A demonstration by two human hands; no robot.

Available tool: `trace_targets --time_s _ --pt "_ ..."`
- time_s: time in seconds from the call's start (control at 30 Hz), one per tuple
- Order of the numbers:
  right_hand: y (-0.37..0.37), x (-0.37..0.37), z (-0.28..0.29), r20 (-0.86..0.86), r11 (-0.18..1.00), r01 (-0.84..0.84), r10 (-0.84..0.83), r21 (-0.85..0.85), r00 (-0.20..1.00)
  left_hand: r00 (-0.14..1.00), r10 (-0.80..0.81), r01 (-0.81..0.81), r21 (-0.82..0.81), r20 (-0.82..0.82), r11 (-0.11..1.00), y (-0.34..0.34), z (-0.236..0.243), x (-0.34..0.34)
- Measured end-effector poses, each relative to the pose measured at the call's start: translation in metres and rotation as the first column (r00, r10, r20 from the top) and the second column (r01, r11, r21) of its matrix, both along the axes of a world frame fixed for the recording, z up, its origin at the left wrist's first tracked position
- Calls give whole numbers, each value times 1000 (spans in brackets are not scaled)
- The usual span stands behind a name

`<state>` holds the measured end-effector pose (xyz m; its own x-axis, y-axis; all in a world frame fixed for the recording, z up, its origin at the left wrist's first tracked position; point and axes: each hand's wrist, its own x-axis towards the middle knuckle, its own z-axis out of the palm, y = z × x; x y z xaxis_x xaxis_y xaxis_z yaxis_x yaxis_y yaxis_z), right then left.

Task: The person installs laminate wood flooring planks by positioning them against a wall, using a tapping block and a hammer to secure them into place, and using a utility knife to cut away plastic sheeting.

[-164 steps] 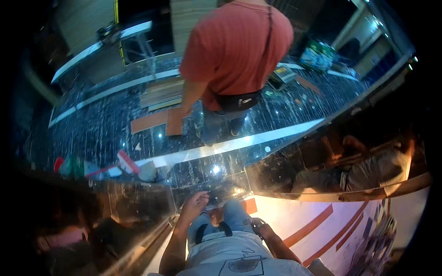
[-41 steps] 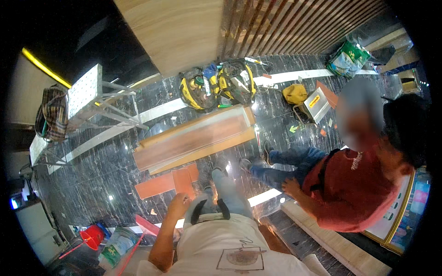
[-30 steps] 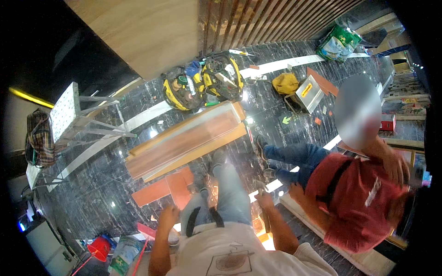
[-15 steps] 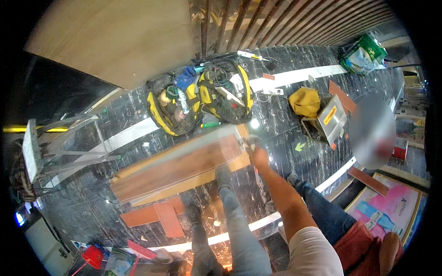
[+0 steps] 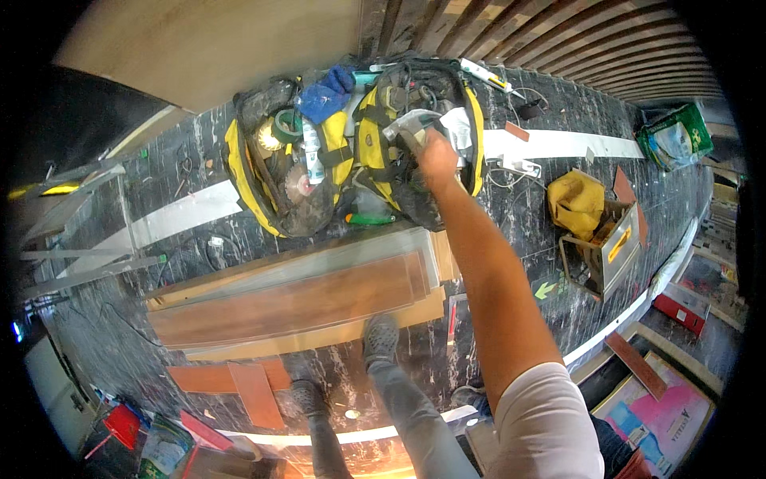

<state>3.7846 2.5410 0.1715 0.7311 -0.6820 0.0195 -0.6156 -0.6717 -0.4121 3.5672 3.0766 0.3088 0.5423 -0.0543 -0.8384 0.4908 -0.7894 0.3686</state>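
My right hand (image 5: 438, 162) is closed around a hammer (image 5: 412, 125) with a curved silver metal head. It is over the right-hand open tool bag (image 5: 476, 120), a black one with yellow trim, which holds cables and hand tools. My left hand is out of sight. Beside it stands a second black and yellow tool bag (image 5: 237, 164), with a blue cloth (image 5: 325, 94), a green roll of tape (image 5: 287, 126) and a white tube (image 5: 311, 152) in it. A stack of wood-look planks (image 5: 295, 299) lies on the floor between my feet and the bags.
To the right are a metal box (image 5: 618, 251) with a yellow cloth bag (image 5: 575, 203) on it and a power strip (image 5: 519, 167). Loose reddish boards (image 5: 256, 395) lie near my feet. A green bag (image 5: 677, 137) stands far right, a red bucket (image 5: 122, 427) lower left.
My right hand has moved up and away from the plank stack to the right-hand tool bag, carrying the hammer. The view has shifted, and the person at the right is mostly out of it.
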Motion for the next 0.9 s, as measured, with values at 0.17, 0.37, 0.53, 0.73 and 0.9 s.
trace_targets --time_s 0.17,0.37,0.53,0.73,0.9 --pt "-19 -1 2 -154 989 -113 98 -91 983 999 24 -21 59 -46 998 20 19 -33" --pt "-19 -41 117 159 984 98 -121 146 980 990 13 9 156 -139 988 72 95 -91" --pt "16 -112 251 473 923 256 -369 287 800 979 -9 51 203 -203 978 115 181 -123" --pt "144 -251 345 231 682 341 -601 647 765 964 -172 215 210 -204 954 200 310 -160" --pt "300 -346 445 -125 346 435 -647 831 752 891 -432 414 141 139 899 268 340 -170"
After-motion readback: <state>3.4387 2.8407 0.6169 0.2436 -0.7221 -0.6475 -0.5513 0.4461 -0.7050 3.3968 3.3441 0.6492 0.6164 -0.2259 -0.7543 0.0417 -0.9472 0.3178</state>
